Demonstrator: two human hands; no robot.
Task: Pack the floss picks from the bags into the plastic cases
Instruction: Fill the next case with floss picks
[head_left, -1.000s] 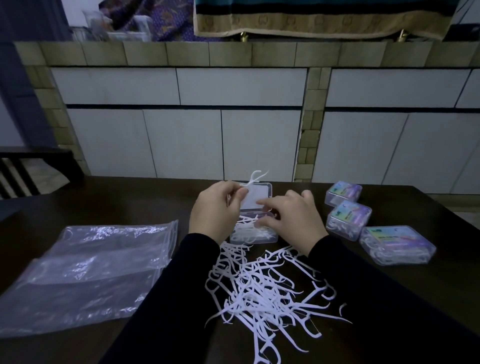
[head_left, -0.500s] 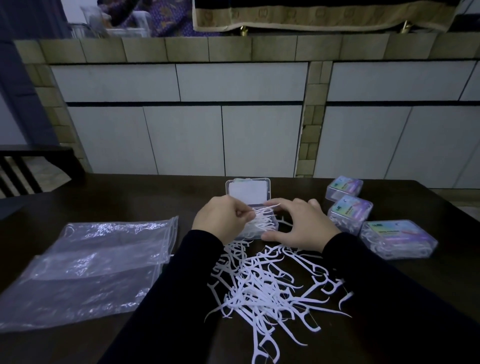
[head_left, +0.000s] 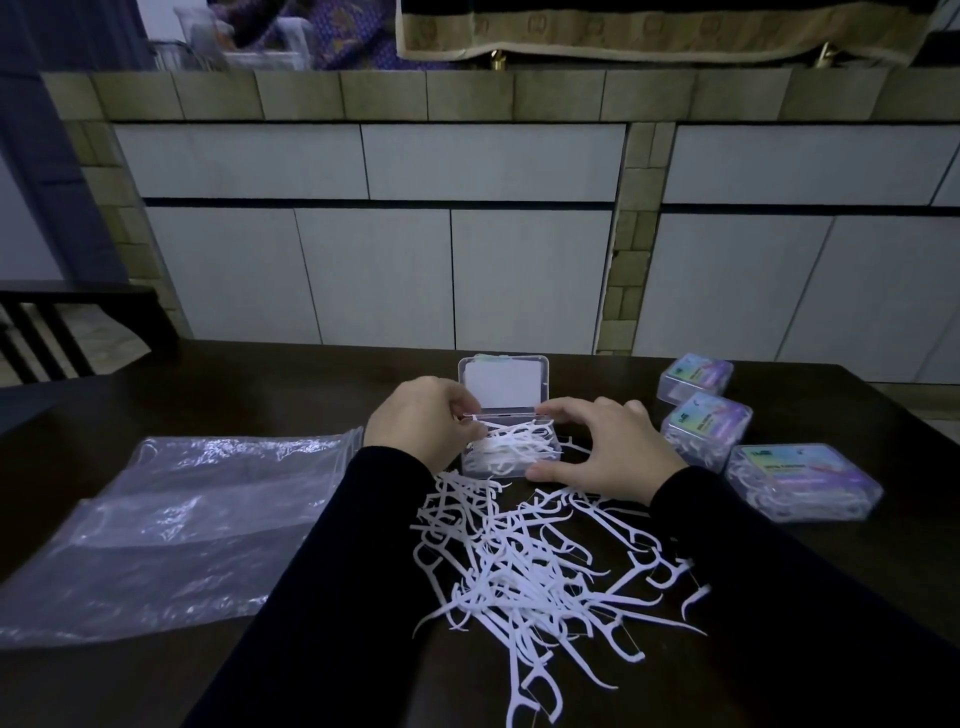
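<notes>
On table centre, at open case (head_left: 514, 467): left hand (head_left: 415, 423) pinching floss picks (head_left: 511, 442) inside; right hand (head_left: 608, 447) gripping it between thumb, forefinger.

The left hand (head_left: 415, 421) curls its fingertips out of sight at the open case's (head_left: 511, 457) left rim — whether they pinch any picks is unclear. The plastic bag (head_left: 171, 530) runs off the left edge, the pile of floss picks (head_left: 535, 571) off the near edge. Labels on the three closed cases (head_left: 717, 426) are too small to read.
</notes>
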